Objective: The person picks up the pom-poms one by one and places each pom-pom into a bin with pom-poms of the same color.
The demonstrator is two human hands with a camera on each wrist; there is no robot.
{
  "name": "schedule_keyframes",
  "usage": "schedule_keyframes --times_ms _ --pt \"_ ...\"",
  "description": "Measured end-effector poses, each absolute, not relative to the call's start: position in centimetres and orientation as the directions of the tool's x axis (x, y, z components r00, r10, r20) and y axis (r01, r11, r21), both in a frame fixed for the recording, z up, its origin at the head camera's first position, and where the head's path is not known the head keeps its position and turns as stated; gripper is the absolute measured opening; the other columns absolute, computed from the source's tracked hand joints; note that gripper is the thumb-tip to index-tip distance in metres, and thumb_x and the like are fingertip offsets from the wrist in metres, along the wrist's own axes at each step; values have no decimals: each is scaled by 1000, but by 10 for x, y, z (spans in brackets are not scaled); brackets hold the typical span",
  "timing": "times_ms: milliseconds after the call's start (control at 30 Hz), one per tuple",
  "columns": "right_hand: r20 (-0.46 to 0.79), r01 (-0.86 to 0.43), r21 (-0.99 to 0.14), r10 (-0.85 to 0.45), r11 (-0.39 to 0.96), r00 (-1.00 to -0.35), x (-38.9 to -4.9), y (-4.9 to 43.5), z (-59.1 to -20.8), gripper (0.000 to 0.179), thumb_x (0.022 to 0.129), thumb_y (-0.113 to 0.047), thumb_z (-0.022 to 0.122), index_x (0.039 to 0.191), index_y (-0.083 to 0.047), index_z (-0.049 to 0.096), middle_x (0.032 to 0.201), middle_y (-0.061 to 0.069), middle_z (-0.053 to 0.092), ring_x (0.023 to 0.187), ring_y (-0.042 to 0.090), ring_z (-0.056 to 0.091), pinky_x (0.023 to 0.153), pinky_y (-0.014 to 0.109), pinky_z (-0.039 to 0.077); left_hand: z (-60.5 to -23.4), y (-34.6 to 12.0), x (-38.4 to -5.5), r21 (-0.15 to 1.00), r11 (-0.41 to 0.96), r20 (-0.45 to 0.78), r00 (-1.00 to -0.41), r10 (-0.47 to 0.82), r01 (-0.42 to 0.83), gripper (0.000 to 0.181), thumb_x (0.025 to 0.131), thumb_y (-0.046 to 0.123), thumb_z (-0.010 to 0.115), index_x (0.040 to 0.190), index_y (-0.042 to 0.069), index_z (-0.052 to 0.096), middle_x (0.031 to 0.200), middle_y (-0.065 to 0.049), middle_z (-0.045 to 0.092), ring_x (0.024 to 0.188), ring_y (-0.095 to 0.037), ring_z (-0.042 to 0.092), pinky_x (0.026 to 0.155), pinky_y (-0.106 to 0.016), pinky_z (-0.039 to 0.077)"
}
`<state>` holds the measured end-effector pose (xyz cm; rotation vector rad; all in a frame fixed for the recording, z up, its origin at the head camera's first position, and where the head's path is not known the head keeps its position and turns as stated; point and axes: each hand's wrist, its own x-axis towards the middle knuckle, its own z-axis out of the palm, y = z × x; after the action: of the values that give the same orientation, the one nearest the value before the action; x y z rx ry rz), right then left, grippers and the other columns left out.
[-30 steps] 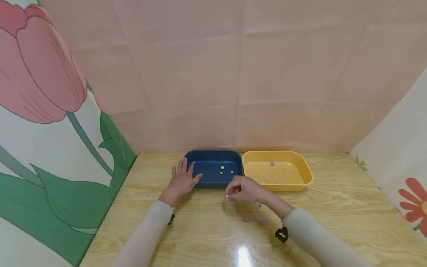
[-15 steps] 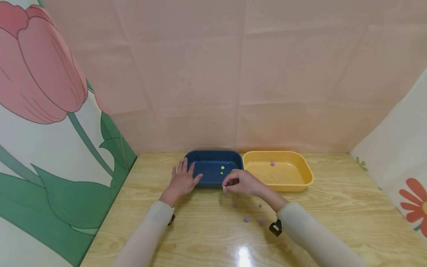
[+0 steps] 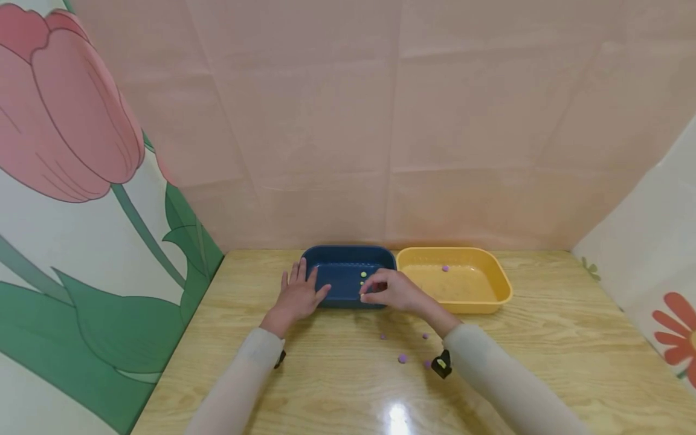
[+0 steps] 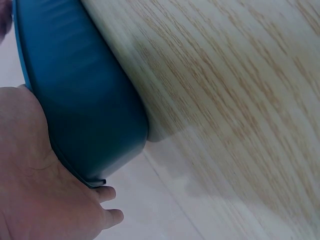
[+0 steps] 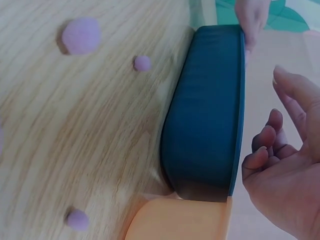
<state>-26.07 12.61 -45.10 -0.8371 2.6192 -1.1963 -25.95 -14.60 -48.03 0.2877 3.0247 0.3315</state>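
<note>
My left hand (image 3: pixel 296 299) rests with spread fingers on the left end of the blue tray (image 3: pixel 348 302); in the left wrist view the hand (image 4: pixel 50 185) lies along its rim. Over the tray's front right part, my right hand (image 3: pixel 394 290) pinches a tiny pale yellow-green pom-pom (image 3: pixel 361 295) between thumb and forefinger. The right wrist view shows that hand (image 5: pixel 290 150) above the rim, the pom-pom not visible there. Inside the blue tray lies a yellow-green pom-pom (image 3: pixel 363 274), with a smaller one (image 3: pixel 362 283) partly by my fingers.
A yellow tray (image 3: pixel 502 293) stands against the blue tray's right side, holding a purple pom-pom (image 3: pixel 445 268). Several purple pom-poms lie on the wooden table in front, including a larger one (image 3: pixel 402 359) and a small one (image 3: pixel 382 336). A pink sheet (image 3: pixel 326 151) hangs behind.
My right hand has moved forward and slightly left from the table to over the blue tray's front edge, carrying the pom-pom. My left hand has stayed in place.
</note>
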Motion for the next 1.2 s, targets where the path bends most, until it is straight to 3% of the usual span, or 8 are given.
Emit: schedule_keyframes --times_ms 767,1000,1200 --pt "88 -368 -747 -466 554 -881 -292 105 -456 19 92 -26 77 105 -12 79 78 -2 60 71 18 52 63 31 43 -485 -147 -261 227 955 -32 -979 203 190 77 105 62 32 160 8 28 168 -23 1 155 -39 -4 122 -62 5" --pt "90 -340 -744 -417 575 -904 -299 99 -461 13 91 -27 79 100 -18 80 77 -3 60 70 15 53 64 30 44 -487 -148 -262 224 955 -36 -978 207 194 78 105 62 31 160 7 28 168 -23 1 155 -40 -3 121 -62 4" --pt "57 -284 -761 -376 584 -925 -304 96 -462 18 89 -34 79 100 -20 80 77 -1 63 70 17 55 63 31 45 -487 -148 -264 233 954 -34 -978 205 191 77 106 61 33 160 7 28 168 -23 1 155 -40 -3 121 -62 4"
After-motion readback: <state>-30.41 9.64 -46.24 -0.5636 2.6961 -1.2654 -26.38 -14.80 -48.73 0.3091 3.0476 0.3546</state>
